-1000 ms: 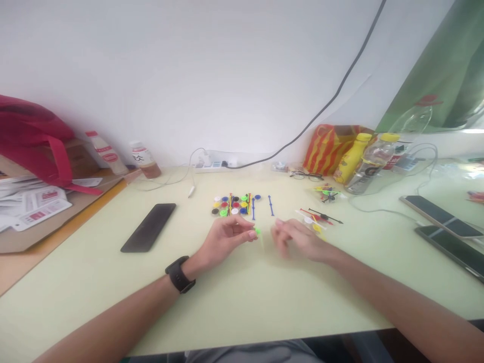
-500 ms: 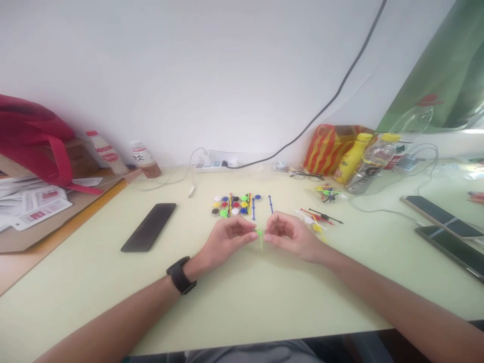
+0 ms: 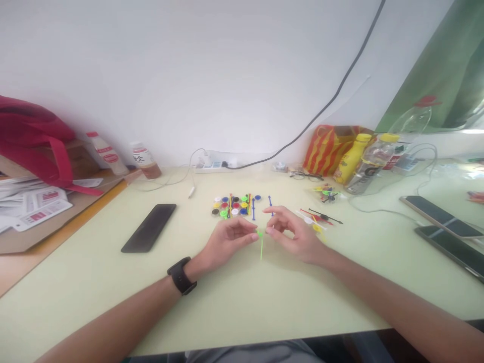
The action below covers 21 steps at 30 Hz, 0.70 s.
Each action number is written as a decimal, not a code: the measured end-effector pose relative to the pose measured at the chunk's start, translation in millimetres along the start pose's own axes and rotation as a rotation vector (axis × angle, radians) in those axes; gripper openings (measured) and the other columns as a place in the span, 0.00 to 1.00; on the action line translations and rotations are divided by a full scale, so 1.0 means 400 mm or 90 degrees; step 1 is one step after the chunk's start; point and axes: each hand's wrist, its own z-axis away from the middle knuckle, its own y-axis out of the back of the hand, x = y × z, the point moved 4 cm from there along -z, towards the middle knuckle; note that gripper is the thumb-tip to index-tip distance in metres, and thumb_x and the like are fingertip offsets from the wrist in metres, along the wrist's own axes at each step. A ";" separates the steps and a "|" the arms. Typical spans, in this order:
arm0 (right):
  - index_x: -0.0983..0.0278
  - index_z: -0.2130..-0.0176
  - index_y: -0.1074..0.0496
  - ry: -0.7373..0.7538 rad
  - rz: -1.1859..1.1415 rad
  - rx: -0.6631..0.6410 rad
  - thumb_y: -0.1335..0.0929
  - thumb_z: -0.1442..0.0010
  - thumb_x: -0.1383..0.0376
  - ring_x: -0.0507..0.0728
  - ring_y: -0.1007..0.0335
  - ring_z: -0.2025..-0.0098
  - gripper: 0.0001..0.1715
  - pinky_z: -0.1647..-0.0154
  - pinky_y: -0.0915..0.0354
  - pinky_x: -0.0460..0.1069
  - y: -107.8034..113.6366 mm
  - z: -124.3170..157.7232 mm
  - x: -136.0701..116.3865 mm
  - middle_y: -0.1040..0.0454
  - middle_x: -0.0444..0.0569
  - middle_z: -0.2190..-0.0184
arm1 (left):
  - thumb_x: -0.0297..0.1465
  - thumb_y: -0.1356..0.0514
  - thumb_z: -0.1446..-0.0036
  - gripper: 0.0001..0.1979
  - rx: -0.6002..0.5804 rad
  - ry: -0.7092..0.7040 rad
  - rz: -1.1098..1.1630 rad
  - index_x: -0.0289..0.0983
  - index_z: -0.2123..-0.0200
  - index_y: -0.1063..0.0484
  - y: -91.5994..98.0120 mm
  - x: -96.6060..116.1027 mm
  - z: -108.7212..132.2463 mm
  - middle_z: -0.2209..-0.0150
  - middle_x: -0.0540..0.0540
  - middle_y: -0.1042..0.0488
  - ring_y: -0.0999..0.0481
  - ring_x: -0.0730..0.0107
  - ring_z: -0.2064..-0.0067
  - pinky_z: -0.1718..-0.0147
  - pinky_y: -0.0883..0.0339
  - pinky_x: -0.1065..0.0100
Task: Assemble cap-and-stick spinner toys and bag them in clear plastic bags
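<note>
Pinching a green piece [image 3: 260,235] in your left hand [image 3: 229,241], you hold it over the table [image 3: 242,307]; your right hand [image 3: 297,238] is just beside it, its index finger and thumb apart.

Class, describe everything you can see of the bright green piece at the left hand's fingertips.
The bright green piece is small and looks like plastic. A thin, straight stem runs from a thicker head, pointing almost straight down the picture. The left hand pinches it at the head, between thumb and fingers. The right hand is close beside it; whether they touch is unclear. Finer details are too small to read.
</note>
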 end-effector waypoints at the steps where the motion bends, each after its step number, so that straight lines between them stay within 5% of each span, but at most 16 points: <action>1: 0.54 0.37 0.38 0.021 0.020 0.011 0.33 0.30 0.62 0.52 0.33 0.68 0.25 0.60 0.32 0.52 0.002 0.002 -0.002 0.27 0.44 0.63 | 0.34 0.27 0.43 0.12 0.001 0.004 0.002 0.34 0.59 0.21 0.000 0.001 0.000 0.61 0.45 0.20 0.19 0.65 0.57 0.54 0.23 0.65; 9: 0.54 0.33 0.44 0.053 0.055 0.045 0.33 0.30 0.61 0.53 0.35 0.69 0.30 0.62 0.35 0.52 0.006 0.012 -0.002 0.28 0.44 0.63 | 0.34 0.27 0.42 0.12 -0.002 0.014 0.039 0.34 0.59 0.21 0.004 0.000 0.000 0.60 0.45 0.20 0.20 0.66 0.58 0.55 0.24 0.65; 12: 0.61 0.57 0.26 -0.029 0.016 -0.034 0.37 0.27 0.54 0.53 0.37 0.71 0.15 0.65 0.38 0.52 0.009 0.006 0.009 0.29 0.45 0.69 | 0.34 0.27 0.43 0.12 0.005 0.009 0.044 0.34 0.59 0.21 0.004 0.001 0.000 0.62 0.45 0.20 0.20 0.67 0.59 0.55 0.24 0.65; 15: 0.62 0.83 0.41 -0.102 -0.062 -0.169 0.42 0.25 0.49 0.52 0.43 0.77 0.38 0.70 0.42 0.51 0.000 0.002 0.017 0.39 0.44 0.81 | 0.35 0.27 0.43 0.12 0.024 0.002 0.043 0.34 0.60 0.21 0.007 0.003 -0.002 0.63 0.45 0.20 0.20 0.67 0.60 0.56 0.23 0.65; 21: 0.62 0.68 0.32 -0.076 -0.077 -0.055 0.27 0.35 0.52 0.53 0.36 0.70 0.19 0.66 0.37 0.50 0.000 -0.010 0.009 0.32 0.43 0.72 | 0.34 0.27 0.43 0.12 0.015 0.005 0.036 0.35 0.59 0.21 0.007 0.001 -0.004 0.61 0.45 0.20 0.20 0.68 0.60 0.57 0.24 0.67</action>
